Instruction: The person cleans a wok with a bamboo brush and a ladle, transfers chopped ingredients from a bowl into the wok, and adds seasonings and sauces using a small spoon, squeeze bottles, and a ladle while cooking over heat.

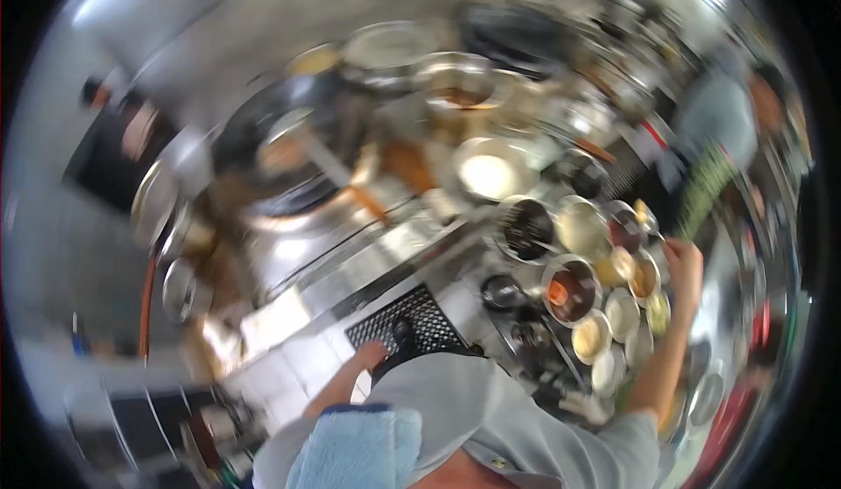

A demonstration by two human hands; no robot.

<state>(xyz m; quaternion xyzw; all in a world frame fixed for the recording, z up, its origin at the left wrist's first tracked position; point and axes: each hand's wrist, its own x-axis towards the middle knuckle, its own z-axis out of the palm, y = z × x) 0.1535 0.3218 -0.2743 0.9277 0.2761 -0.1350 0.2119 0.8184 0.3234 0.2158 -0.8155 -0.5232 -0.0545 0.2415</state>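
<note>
Over on the right of the head view, I've got the right hand (683,257) out at the far end of an outstretched arm, right by a crowd of small bowls! Its fingers are curled, but the blur beats me: I cannot tell whether they're grasping anything. Nearest to it sits a bowl with orange-brown contents (646,274), at the outer edge of the cluster. Moving inward, here's a bowl of dark sauce with an orange piece in it (571,290), then a pale-filled bowl (583,226), and next to that a dark-filled bowl (526,229).

Down to the left hand (372,353), low beside the waist, well apart from the bowls; whether it's clenched or loose, I can't tell from here. Just past it, a black perforated mat (420,314) lies on the tiled floor.

Up on the steel stove, what a big dark wok (241,130)! A long-handled ladle (328,165) lies across it, wooden end out over the rim. To the right, a bowl with bright white contents (489,173). I spot a co-worker (718,108) at the upper right, and a blue towel (355,450) draped over the wearer's left shoulder.
</note>
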